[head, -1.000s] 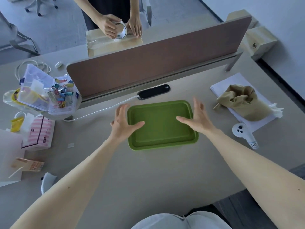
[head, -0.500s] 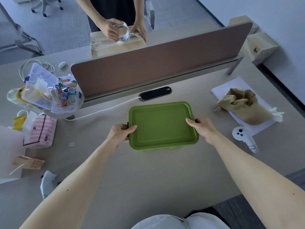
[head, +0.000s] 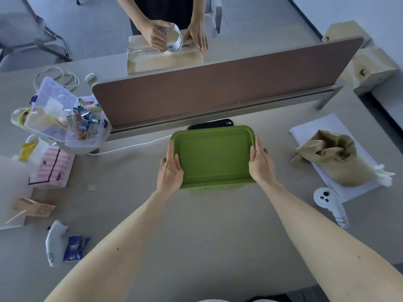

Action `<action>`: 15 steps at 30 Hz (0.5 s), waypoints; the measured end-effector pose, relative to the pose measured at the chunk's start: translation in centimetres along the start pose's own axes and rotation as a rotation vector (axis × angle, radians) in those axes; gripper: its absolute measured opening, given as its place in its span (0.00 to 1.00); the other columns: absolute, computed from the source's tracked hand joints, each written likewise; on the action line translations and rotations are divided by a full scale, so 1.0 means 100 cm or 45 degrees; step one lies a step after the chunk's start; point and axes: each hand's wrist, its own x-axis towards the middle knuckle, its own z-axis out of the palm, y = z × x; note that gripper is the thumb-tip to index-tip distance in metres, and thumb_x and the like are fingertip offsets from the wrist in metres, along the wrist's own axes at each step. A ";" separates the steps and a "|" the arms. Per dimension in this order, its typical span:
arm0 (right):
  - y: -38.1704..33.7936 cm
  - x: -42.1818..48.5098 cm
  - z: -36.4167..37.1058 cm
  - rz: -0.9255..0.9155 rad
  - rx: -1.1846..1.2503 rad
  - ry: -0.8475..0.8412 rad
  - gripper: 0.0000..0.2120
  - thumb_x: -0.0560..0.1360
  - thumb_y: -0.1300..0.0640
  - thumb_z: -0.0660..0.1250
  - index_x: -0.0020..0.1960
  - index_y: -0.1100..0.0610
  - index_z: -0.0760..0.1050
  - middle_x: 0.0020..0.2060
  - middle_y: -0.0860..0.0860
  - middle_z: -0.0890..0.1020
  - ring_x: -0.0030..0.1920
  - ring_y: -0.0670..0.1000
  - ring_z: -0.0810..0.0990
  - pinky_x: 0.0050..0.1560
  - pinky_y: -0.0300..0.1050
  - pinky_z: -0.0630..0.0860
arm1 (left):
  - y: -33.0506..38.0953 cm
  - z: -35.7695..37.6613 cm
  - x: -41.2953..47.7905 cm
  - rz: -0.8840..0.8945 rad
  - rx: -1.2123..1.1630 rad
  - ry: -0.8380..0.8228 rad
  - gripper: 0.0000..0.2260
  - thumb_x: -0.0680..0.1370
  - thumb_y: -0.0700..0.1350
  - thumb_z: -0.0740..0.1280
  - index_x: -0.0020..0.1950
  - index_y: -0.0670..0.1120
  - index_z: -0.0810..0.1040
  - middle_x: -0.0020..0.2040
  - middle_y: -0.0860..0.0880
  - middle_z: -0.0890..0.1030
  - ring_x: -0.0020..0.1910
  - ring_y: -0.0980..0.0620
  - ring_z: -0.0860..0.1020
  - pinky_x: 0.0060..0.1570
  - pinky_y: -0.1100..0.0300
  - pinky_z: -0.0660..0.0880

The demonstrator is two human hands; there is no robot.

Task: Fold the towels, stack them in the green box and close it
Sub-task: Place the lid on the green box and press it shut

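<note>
The green box [head: 214,155] sits in the middle of the desk with its flat green lid on; I see only the lid from above. My left hand [head: 170,171] grips the lid's left edge, thumb on top. My right hand [head: 259,164] grips the right edge the same way. A crumpled tan towel [head: 335,158] lies on white sheets [head: 316,131] at the right, apart from both hands. The box's inside is hidden.
A brown divider panel [head: 218,92] stands right behind the box. Clear boxes of clips [head: 65,120], a pink striped pack [head: 54,168] and small items crowd the left. A white controller [head: 331,203] lies at the right. Across the divider a person tapes a cardboard box [head: 161,59].
My hands went from hovering open over the lid to gripping its left and right edges. The view has shifted closer and the box looks slightly lifted or tilted.
</note>
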 end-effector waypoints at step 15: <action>-0.004 0.066 -0.007 -0.111 -0.029 -0.096 0.24 0.85 0.49 0.43 0.80 0.44 0.47 0.57 0.57 0.74 0.51 0.59 0.77 0.48 0.48 0.67 | 0.026 0.017 0.029 -0.046 0.110 0.213 0.22 0.85 0.51 0.45 0.79 0.64 0.45 0.66 0.43 0.75 0.65 0.40 0.72 0.62 0.42 0.69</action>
